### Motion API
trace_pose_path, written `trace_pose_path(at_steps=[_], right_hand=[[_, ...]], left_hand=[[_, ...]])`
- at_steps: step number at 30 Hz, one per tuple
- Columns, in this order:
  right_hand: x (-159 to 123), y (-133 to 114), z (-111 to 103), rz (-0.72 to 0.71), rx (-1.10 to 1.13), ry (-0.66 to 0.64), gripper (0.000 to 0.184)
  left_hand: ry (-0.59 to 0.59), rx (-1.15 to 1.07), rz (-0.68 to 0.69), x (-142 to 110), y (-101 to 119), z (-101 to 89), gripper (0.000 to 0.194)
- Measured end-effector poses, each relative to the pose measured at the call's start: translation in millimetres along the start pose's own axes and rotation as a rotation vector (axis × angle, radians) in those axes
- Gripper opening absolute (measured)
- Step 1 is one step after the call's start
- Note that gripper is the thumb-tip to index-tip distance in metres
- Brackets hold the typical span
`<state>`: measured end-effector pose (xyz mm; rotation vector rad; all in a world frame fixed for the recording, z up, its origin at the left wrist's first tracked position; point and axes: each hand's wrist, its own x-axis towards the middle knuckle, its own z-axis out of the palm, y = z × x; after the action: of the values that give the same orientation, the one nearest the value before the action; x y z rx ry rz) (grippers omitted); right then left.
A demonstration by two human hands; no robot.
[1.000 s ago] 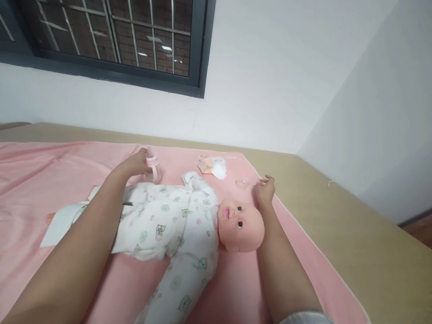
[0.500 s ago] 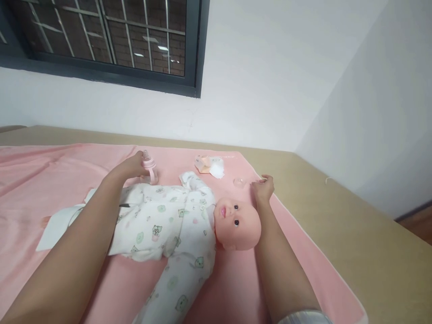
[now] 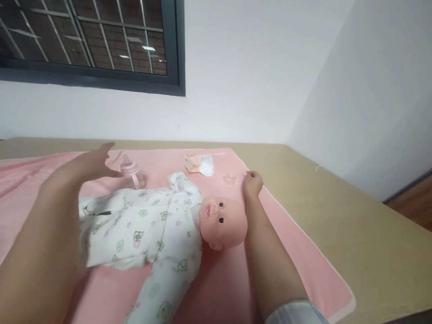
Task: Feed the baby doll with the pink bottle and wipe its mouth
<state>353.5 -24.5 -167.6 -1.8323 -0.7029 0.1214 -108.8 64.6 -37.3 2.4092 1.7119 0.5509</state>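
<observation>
Left hand [image 3: 91,165] has let go of pink-and-clear plastic bottle [image 3: 130,168], now standing unheld.
Left fingers spread; right hand [image 3: 254,183] curled near clear round plastic cap [image 3: 230,179], can't tell if clenched.

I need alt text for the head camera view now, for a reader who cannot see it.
A baby doll dressed in patterned white lies face up on a pink blanket. A person's open left hand is beside a pink-topped bottle, contact unclear; the right hand, fingers curled, is near a small clear round piece.
</observation>
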Motion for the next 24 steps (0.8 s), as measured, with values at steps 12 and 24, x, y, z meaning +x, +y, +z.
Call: trace_pose_path(at_steps=[12,24], right_hand=[[3,4,9,0.015,0.126,0.094,0.023],[2,-1,9,-0.030,0.249,0.127,0.028]], left_hand=[[-0.318,0.092,0.552,-18,175,25.2,0.048],[-1.049,-0.129,0.614,8,257,85.6,0.052]])
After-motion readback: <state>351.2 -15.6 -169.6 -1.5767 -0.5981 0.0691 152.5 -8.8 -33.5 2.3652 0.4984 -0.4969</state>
